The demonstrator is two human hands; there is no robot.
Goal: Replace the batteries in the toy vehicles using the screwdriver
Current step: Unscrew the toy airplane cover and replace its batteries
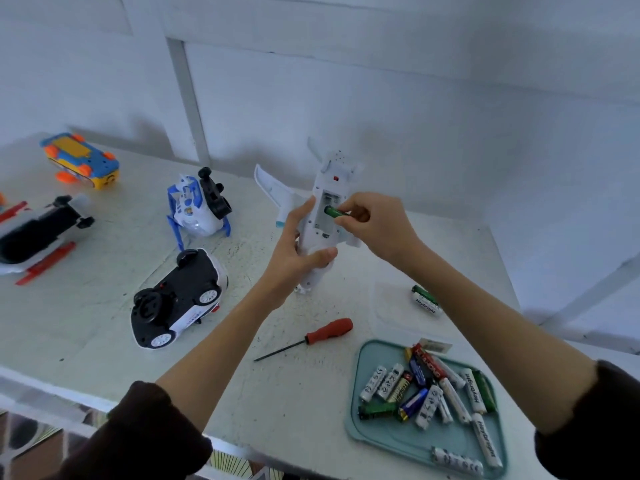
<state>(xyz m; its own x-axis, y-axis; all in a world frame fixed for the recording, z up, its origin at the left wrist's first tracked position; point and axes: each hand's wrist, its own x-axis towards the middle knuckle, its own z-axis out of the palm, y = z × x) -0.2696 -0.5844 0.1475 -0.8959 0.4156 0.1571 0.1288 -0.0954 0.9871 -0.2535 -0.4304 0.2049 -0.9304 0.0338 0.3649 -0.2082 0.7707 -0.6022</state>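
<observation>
While the left hand [298, 251] grips the white toy plane [323, 216] belly-up above the table [104, 327], the right hand [375, 225] pinches a green battery [335, 212] at the open battery bay. The battery's long axis points left from the fingertips, its free end already at the bay. The screwdriver [311, 337] lies idle on the table, nearer the left arm.

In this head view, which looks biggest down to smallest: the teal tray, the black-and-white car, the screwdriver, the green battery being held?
1. Tray
2. Car, though it lies farther off, so this is unsure
3. Screwdriver
4. Green battery
</observation>
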